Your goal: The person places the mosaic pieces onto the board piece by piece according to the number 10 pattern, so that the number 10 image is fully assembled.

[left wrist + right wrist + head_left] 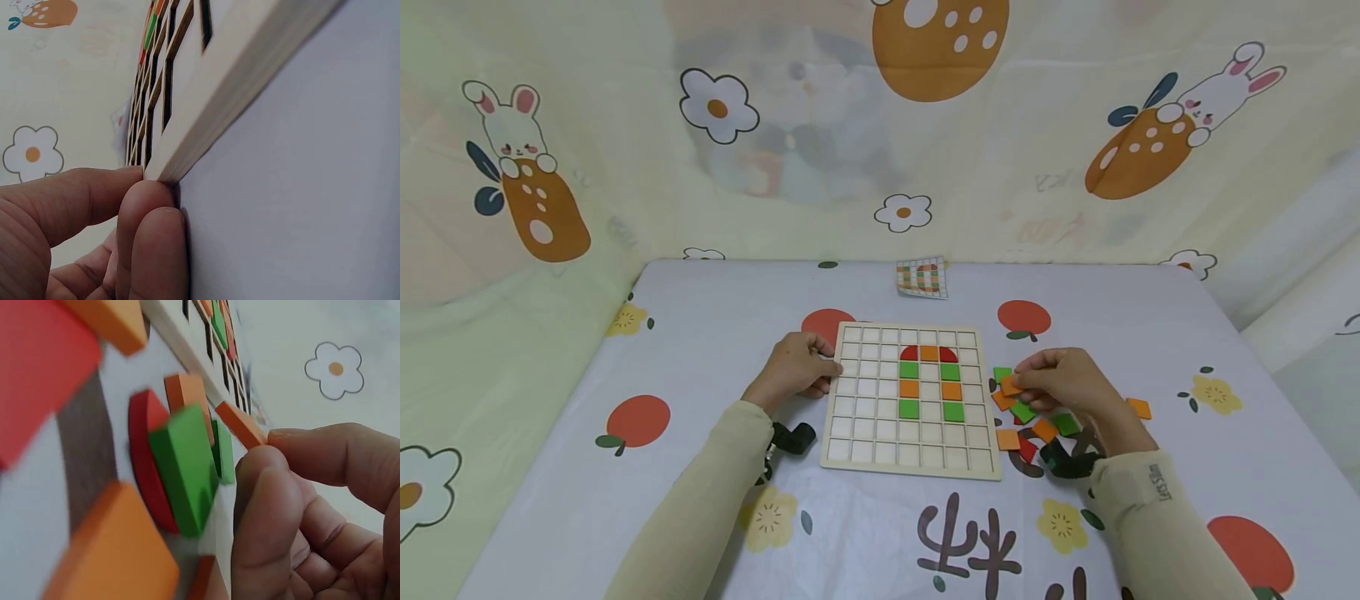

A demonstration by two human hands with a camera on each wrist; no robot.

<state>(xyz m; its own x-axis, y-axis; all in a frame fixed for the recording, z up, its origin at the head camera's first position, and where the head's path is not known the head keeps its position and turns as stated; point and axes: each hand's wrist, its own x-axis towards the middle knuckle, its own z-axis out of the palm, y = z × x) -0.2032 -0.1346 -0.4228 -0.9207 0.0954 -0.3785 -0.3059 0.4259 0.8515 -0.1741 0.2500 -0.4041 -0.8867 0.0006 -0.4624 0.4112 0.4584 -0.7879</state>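
Note:
A wooden grid board (910, 472) lies flat on the table. Two columns of green and orange square tiles fill cells on its right half, with rounded red pieces (910, 353) and an orange tile (928, 353) across their top. At the board's left edge, my left hand (793, 367) pinches the rim (219, 87) between thumb and fingers. My right hand (1063, 383) pinches an orange square tile (240, 425) by thumb and index finger. That tile is held above loose pieces, among them a green tile (184, 469) leaning on a rounded red piece (145, 450).
Loose orange, green and red pieces lie right of the board, including an orange tile (1008, 439) near its edge and another orange tile (1138, 408) farther right. A small patterned card (922, 277) stands at the table's back. Printed cloth hangs behind.

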